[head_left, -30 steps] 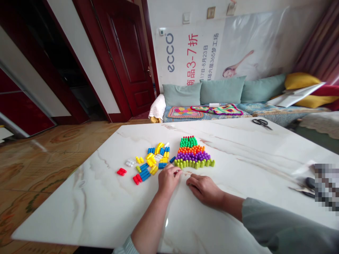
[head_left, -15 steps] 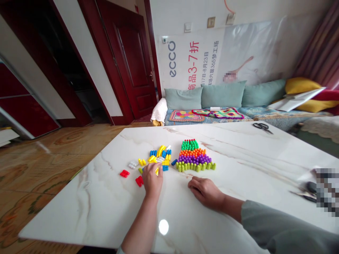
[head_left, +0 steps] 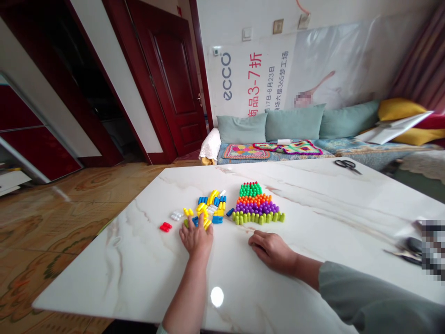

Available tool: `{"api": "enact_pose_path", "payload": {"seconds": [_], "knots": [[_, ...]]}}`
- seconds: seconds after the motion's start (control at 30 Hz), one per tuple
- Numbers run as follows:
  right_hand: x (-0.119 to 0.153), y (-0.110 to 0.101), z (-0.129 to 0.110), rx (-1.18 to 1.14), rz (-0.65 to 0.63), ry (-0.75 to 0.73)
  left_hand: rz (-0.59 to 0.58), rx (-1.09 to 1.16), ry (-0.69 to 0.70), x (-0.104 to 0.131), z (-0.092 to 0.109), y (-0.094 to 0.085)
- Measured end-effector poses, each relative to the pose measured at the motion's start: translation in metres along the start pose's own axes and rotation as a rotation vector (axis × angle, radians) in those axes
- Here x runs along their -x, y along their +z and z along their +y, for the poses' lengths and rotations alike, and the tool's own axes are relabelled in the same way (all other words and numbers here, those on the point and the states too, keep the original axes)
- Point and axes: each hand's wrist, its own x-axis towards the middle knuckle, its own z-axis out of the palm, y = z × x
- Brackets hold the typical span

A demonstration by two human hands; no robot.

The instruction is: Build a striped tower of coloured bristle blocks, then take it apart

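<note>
My left hand [head_left: 196,235] lies over the near edge of the loose pieces with its fingers spread. Yellow pieces [head_left: 207,224] and blue pieces [head_left: 217,220] are right by its fingertips. White pieces [head_left: 176,216] and red pieces [head_left: 166,227] lie to its left. My right hand [head_left: 273,250] rests on the table with its fingers curled; what they hold, if anything, is hidden. Beyond it stand packed rows of green [head_left: 251,189], orange [head_left: 254,200], purple [head_left: 257,208] and lime pieces [head_left: 259,218], with a few red ones at the far end.
The white marbled table [head_left: 139,273] holds black scissors [head_left: 347,165] at the far right and another dark-handled tool [head_left: 410,253] at the right, partly pixelated. A sofa with green cushions [head_left: 295,123] stands behind the table.
My left hand has opened, its fingers now spread, and has moved slightly left. The red pieces beside it are no longer visible. My right hand stays curled in place.
</note>
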Motion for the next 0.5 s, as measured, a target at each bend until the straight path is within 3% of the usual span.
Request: {"api": "enact_pose_path", "payload": {"seconds": [0.5], "knots": [[0.0, 0.003, 0.002, 0.015, 0.021, -0.025, -0.017, 0.029, -0.146, 0.001, 0.006, -0.018]]}}
